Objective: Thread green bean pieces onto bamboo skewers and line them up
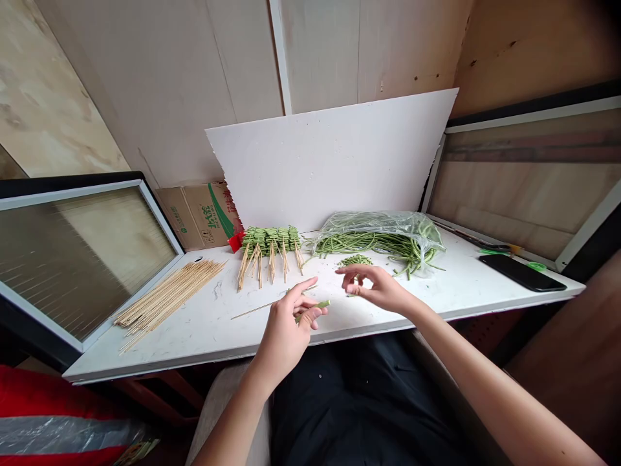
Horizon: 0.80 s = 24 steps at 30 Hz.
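The left hand (290,318) pinches a bean piece (323,303). The right hand (381,288) curls its fingers, grip unclear; cut beans (358,259) lie just beyond them.

My corner looks like a makeshift food-prep spot; whether home or shop, I cannot tell. Mid-frame, the white desk (204,327) carries bamboo skewers (169,301), skewered green beans (272,239) and a plastic bag (373,221) of long beans (369,244). A cardboard carton (196,213) stands left of centre, framed panes (528,175) flank both ends, and plain wall panels (169,71) fill the top.
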Available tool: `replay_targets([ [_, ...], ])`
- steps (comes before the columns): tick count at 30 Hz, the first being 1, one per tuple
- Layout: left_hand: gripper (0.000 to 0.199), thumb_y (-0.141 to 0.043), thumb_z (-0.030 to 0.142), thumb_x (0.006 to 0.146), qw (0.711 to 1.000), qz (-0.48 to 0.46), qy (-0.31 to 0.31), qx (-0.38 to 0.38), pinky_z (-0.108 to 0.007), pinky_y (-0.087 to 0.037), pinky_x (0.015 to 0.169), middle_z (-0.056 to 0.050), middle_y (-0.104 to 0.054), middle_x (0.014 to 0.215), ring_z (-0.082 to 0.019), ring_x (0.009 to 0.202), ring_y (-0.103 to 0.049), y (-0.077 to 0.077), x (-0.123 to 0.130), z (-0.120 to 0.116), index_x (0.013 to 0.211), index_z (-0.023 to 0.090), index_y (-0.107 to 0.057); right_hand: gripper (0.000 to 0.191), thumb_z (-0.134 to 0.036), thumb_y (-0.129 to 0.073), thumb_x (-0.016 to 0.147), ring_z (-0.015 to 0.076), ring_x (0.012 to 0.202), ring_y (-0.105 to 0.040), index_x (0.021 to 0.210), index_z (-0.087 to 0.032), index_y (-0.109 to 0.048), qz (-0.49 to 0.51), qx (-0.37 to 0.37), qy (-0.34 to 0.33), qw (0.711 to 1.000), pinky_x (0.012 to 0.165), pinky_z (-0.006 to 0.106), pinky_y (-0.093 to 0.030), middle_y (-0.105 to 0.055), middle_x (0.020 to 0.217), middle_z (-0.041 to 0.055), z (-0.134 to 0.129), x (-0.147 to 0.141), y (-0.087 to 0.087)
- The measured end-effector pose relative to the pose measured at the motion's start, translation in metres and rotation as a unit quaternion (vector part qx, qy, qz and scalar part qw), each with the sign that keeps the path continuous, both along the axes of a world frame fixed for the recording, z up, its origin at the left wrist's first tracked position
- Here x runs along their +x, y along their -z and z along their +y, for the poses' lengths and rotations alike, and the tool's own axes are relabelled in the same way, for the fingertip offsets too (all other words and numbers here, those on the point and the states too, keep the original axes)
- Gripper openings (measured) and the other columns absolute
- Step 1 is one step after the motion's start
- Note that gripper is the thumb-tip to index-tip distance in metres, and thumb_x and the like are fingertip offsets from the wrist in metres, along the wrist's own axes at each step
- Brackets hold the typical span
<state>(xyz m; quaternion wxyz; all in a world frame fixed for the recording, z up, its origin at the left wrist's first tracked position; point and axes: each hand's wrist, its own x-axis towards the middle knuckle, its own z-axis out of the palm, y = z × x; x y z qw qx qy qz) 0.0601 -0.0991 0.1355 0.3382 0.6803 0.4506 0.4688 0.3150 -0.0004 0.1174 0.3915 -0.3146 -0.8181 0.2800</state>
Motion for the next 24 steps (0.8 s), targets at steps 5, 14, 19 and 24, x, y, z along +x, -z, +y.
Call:
replay_targets([
  [5, 0.046, -0.070, 0.027, 0.095, 0.999, 0.007, 0.022, -0.040, -0.030, -0.058, 0.069, -0.006, -0.078, 0.092, -0.015, 0.065, -0.070, 0.007, 0.006, 0.003, 0.139, 0.019, -0.063, 0.048, -0.054, -0.084, 0.085, 0.0204, 0.090, -0.070, 0.119, -0.021, -0.077, 0.003, -0.014, -0.103, 0.995, 0.081, 0.033, -0.054, -0.078, 0.101, 0.0083, -0.038, -0.024, -0.017],
  [14, 0.036, -0.076, 0.037, 0.091, 0.998, 0.000, 0.022, -0.051, -0.030, -0.058, 0.067, -0.006, -0.076, 0.087, -0.016, 0.064, -0.071, 0.008, 0.005, 0.008, 0.119, 0.015, -0.074, 0.025, -0.045, -0.069, 0.100, 0.0200, 0.083, -0.065, 0.099, -0.021, -0.080, 0.041, 0.119, -0.047, 0.991, 0.073, 0.033, -0.054, -0.075, 0.087, 0.0080, -0.040, -0.028, -0.019],
  [19, 0.030, -0.076, 0.041, 0.091, 0.999, -0.002, -0.018, -0.030, -0.028, -0.057, 0.062, -0.007, -0.078, 0.087, -0.015, 0.060, -0.068, 0.005, 0.004, 0.007, 0.107, 0.016, -0.079, 0.024, -0.045, -0.071, 0.098, 0.0217, 0.087, -0.064, 0.102, -0.022, -0.079, 0.024, 0.148, -0.024, 0.988, 0.074, 0.035, -0.053, -0.075, 0.091, 0.0086, -0.040, -0.025, -0.024],
  [24, 0.028, -0.074, 0.040, 0.092, 0.999, 0.008, -0.010, -0.034, -0.027, -0.054, 0.060, -0.007, -0.079, 0.087, -0.014, 0.059, -0.065, 0.004, 0.004, 0.004, 0.106, 0.016, -0.080, 0.018, -0.039, -0.075, 0.096, 0.0224, 0.088, -0.063, 0.104, -0.023, -0.079, 0.010, 0.175, -0.055, 0.983, 0.082, 0.038, -0.052, -0.075, 0.089, 0.0077, -0.046, -0.032, -0.024],
])
